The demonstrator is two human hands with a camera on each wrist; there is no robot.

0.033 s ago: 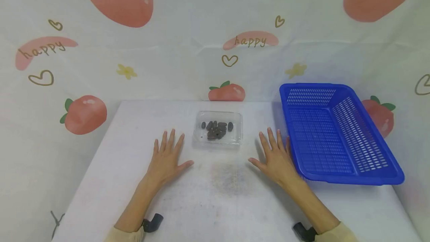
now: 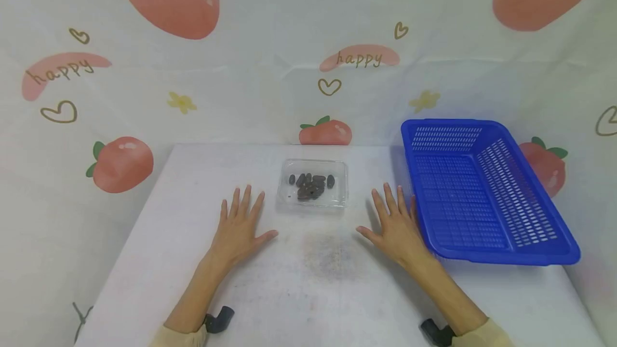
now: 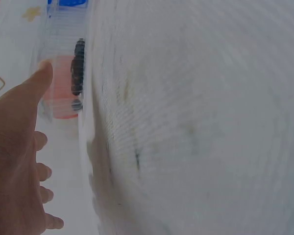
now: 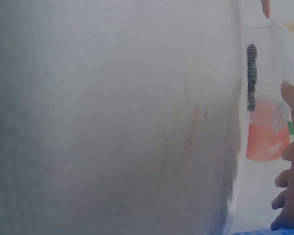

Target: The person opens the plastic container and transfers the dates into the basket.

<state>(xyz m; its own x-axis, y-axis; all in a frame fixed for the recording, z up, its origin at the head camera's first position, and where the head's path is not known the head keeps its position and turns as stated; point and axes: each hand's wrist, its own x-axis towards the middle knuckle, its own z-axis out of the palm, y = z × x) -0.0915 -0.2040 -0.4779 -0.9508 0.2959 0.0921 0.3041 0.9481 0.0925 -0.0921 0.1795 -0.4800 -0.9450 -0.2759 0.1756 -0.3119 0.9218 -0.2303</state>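
My left hand (image 2: 237, 235) is held palm down over the white table, fingers straight and spread, with nothing in its grasp. Opposite it, my right hand (image 2: 397, 235) has its fingers spread the same way and also holds nothing; its little finger overlaps the edge of a blue basket (image 2: 460, 202) in the head view. Beyond and between the hands stands a clear plastic box (image 2: 336, 198). Several small dark oval pieces (image 2: 310, 190) lie in it, mostly clustered in the middle. Both wrist views show the box past the thumbs, its dark pieces (image 3: 77, 68) seen from the side.
The blue basket, with slotted walls, stands at the table's right side. Behind the white table (image 2: 193, 175) hangs a cloth (image 2: 250, 95) printed with red fruit, hearts and "happy". A black fitting (image 2: 220, 319) sits by the left wrist and another black fitting (image 2: 436, 332) by the right.
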